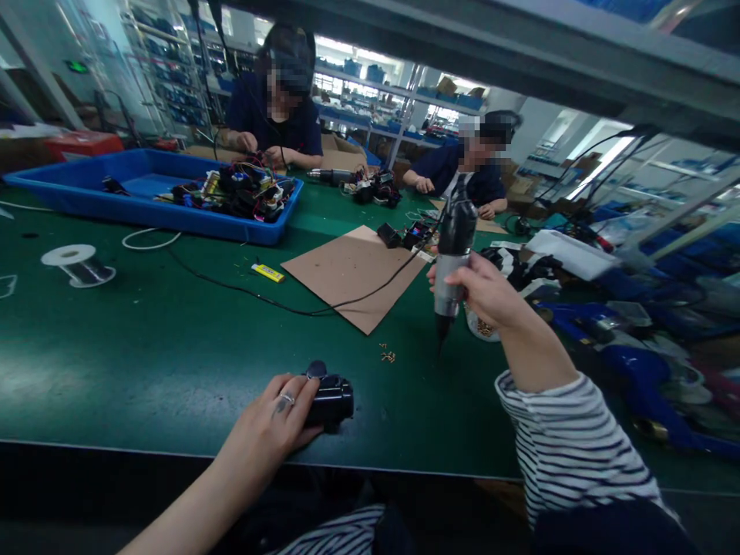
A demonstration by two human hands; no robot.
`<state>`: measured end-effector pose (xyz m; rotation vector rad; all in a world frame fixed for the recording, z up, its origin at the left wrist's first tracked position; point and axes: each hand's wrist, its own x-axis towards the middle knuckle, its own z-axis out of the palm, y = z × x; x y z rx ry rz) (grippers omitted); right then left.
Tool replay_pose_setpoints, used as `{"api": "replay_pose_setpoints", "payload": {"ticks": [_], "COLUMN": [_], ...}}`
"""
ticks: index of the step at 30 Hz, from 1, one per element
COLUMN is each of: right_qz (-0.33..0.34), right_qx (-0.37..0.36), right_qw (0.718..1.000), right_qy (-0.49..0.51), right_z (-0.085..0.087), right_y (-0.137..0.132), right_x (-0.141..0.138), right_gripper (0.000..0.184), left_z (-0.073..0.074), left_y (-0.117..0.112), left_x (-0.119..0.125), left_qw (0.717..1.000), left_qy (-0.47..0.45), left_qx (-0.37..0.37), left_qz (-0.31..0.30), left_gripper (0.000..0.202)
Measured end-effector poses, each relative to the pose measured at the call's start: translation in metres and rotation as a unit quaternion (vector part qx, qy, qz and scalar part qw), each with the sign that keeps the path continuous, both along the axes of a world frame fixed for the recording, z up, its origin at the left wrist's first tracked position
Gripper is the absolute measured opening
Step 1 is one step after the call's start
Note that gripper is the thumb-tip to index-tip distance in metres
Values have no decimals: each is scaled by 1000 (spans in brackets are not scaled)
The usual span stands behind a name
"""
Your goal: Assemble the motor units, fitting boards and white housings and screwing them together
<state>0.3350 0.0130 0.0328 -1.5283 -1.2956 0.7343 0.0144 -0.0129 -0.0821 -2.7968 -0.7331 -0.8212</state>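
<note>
My left hand is closed around a black plastic housing with a round knob on top, near the front edge of the green table. In my right hand is an electric screwdriver, grey and black, held upright with its bit pointing down. The bit's tip is close to the tabletop, right of a few small brass-coloured screws. Behind my right wrist stands a clear container of similar screws, partly hidden.
A brown cardboard sheet lies mid-table, crossed by a black cord. A blue tray of wired parts, a wire spool and a yellow lighter-sized packet are leftward. Blue housings crowd the right. Two people sit opposite.
</note>
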Motion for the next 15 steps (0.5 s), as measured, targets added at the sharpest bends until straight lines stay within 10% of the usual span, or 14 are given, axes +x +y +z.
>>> {"api": "replay_pose_setpoints", "payload": {"ticks": [4, 10, 15], "right_qz": [-49, -104, -101], "right_qx": [118, 302, 316], "right_qw": [978, 935, 935], "right_qy": [166, 154, 122], "right_z": [9, -5, -17], "right_y": [-3, 2, 6], "right_x": [-28, -57, -58], "right_gripper": [37, 20, 11], "left_z": [0, 2, 0], "left_y": [1, 0, 1], "left_x": [1, 1, 1], "left_qw": [1000, 1000, 1000], "left_qy": [-1, -2, 6], "left_qx": [2, 3, -2], "left_qz": [0, -5, -4], "left_gripper": [31, 32, 32]}}
